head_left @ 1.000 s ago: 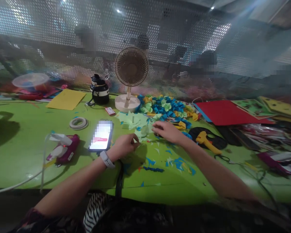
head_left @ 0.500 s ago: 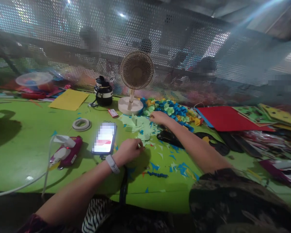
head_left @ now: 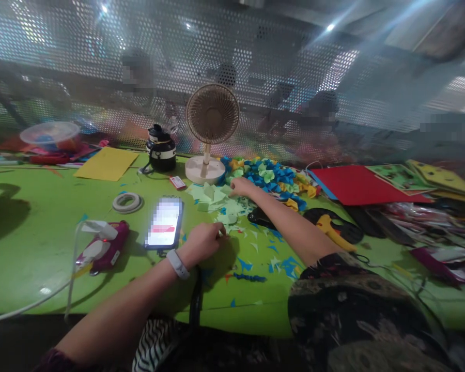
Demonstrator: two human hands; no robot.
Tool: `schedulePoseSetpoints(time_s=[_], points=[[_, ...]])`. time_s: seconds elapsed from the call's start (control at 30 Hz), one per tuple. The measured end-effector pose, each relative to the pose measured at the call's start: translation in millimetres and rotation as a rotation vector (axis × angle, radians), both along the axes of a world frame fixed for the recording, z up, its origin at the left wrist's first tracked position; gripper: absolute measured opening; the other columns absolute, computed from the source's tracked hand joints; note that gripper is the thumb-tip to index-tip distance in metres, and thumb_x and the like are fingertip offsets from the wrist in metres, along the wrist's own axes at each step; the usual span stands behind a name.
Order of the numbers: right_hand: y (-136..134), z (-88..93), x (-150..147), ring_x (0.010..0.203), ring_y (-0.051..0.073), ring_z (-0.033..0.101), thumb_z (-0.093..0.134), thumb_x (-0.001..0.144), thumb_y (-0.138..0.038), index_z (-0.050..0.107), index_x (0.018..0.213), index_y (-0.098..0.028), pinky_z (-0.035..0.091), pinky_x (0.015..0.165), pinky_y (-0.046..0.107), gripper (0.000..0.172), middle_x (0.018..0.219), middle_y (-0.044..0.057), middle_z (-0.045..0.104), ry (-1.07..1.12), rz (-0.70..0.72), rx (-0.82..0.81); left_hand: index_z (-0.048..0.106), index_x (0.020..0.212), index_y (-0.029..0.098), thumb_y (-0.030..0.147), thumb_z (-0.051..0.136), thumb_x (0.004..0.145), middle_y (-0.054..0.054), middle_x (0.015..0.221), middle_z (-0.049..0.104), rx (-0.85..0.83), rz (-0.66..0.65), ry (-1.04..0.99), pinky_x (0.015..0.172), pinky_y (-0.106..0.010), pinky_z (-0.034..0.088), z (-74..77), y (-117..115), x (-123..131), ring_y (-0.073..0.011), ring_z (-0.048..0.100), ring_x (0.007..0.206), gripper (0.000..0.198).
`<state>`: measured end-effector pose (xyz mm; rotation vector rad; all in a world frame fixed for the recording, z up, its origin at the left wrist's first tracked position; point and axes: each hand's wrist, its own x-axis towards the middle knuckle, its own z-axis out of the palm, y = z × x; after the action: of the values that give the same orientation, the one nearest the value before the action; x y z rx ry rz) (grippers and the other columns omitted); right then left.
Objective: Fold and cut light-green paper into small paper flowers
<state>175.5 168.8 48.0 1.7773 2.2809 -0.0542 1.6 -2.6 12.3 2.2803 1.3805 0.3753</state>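
My left hand (head_left: 203,242) rests on the green table (head_left: 34,237) beside a lit phone (head_left: 165,223), fingers curled in a pinch on something small I cannot make out. A white band is on that wrist. My right hand (head_left: 241,186) is stretched far forward, fingers closed at the edge of a pile of pale green paper pieces (head_left: 217,199), close to the heap of blue, green and yellow folded paper flowers (head_left: 269,175). Whether it holds a piece is hidden.
A small desk fan (head_left: 211,129) and a black jar (head_left: 161,150) stand behind the paper. A tape roll (head_left: 127,202), a pink glue gun (head_left: 104,245) with white cable, yellow sheet (head_left: 106,163), red sheet (head_left: 358,185) and a yellow-handled tool (head_left: 331,230) lie around. People sit behind the mesh screen.
My right hand has reached forward from the middle of the table to the pale green paper pile near the fan. My left hand has stayed beside the phone.
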Motion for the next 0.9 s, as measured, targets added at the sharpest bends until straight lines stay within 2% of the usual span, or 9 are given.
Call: schedulePoseSetpoints(time_s=[0.13, 0.2, 0.27, 0.33, 0.43, 0.5, 0.7, 0.9], points=[[-11, 7.3, 1, 0.113, 0.028, 0.058, 0.074, 0.076, -0.041, 0.06, 0.12, -0.014, 0.046, 0.083, 0.028, 0.054, 0.126, 0.017, 0.06, -0.005, -0.022, 0.056, 0.069, 0.1, 0.019, 0.028, 0.054, 0.087, -0.007, 0.083, 0.075, -0.012, 0.005, 0.001, 0.064, -0.029, 0.043, 1.9, 0, 0, -0.0226, 0.067, 0.076, 0.023], [-16, 13.5, 4, 0.115, 0.03, 0.056, 0.069, 0.08, -0.042, 0.058, 0.124, -0.012, 0.046, 0.084, 0.029, 0.055, 0.13, 0.019, 0.058, -0.013, -0.031, 0.074, 0.069, 0.1, 0.019, 0.03, 0.054, 0.087, -0.007, 0.083, 0.075, -0.012, 0.01, 0.003, 0.064, -0.029, 0.043, 2.4, 0, 0, -0.0226, 0.067, 0.076, 0.023], [-21, 19.3, 8, 0.108, 0.028, 0.06, 0.067, 0.081, -0.043, 0.065, 0.115, -0.013, 0.046, 0.079, 0.028, 0.045, 0.121, 0.016, 0.065, -0.024, -0.02, 0.027, 0.069, 0.101, 0.02, 0.032, 0.053, 0.088, -0.007, 0.084, 0.075, -0.009, 0.012, 0.003, 0.064, -0.029, 0.043, 2.2, 0, 0, -0.0226, 0.067, 0.076, 0.024], [-27, 22.0, 11, 0.094, 0.025, 0.065, 0.072, 0.076, -0.046, 0.073, 0.096, -0.015, 0.046, 0.072, 0.026, 0.037, 0.101, 0.011, 0.072, -0.038, 0.012, -0.077, 0.069, 0.101, 0.02, 0.033, 0.052, 0.088, -0.007, 0.084, 0.075, -0.002, 0.007, -0.001, 0.064, -0.029, 0.043, 1.5, 1, 0, -0.0227, 0.067, 0.076, 0.025], [-34, 19.0, 11, 0.082, 0.023, 0.066, 0.081, 0.064, -0.046, 0.076, 0.083, -0.015, 0.045, 0.065, 0.026, 0.037, 0.085, 0.008, 0.074, -0.054, 0.053, -0.187, 0.069, 0.1, 0.019, 0.034, 0.052, 0.088, -0.007, 0.084, 0.075, 0.005, 0.005, -0.011, 0.064, -0.029, 0.044, -0.4, 1, 0, -0.0228, 0.067, 0.076, 0.025], [-37, 15.3, 10, 0.081, 0.023, 0.066, 0.083, 0.062, -0.044, 0.076, 0.086, -0.015, 0.044, 0.063, 0.025, 0.038, 0.086, 0.007, 0.074, -0.049, 0.065, -0.204, 0.069, 0.099, 0.019, 0.035, 0.053, 0.088, -0.007, 0.084, 0.075, 0.004, 0.009, -0.021, 0.064, -0.029, 0.045, -1.9, 2, 0, -0.0221, 0.067, 0.074, 0.026], [-42, 16.6, 15, 0.083, 0.02, 0.066, 0.076, 0.073, -0.035, 0.075, 0.096, -0.015, 0.042, 0.062, 0.022, 0.031, 0.093, 0.007, 0.075, -0.014, 0.07, -0.16, 0.07, 0.099, 0.02, 0.034, 0.054, 0.087, -0.006, 0.082, 0.075, 0.004, 0.015, -0.043, 0.063, -0.028, 0.045, -4.8, 3, 0, -0.0206, 0.067, 0.072, 0.024], [-44, 15.5, 12, 0.088, 0.024, 0.066, 0.071, 0.075, -0.052, 0.074, 0.098, -0.016, 0.043, 0.065, 0.025, 0.043, 0.1, 0.011, 0.074, -0.003, 0.061, -0.104, 0.071, 0.097, 0.02, 0.034, 0.054, 0.086, -0.006, 0.082, 0.075, 0.023, 0.014, -0.052, 0.064, -0.027, 0.046, -2.4, 3, 1, -0.0203, 0.067, 0.072, 0.024]])
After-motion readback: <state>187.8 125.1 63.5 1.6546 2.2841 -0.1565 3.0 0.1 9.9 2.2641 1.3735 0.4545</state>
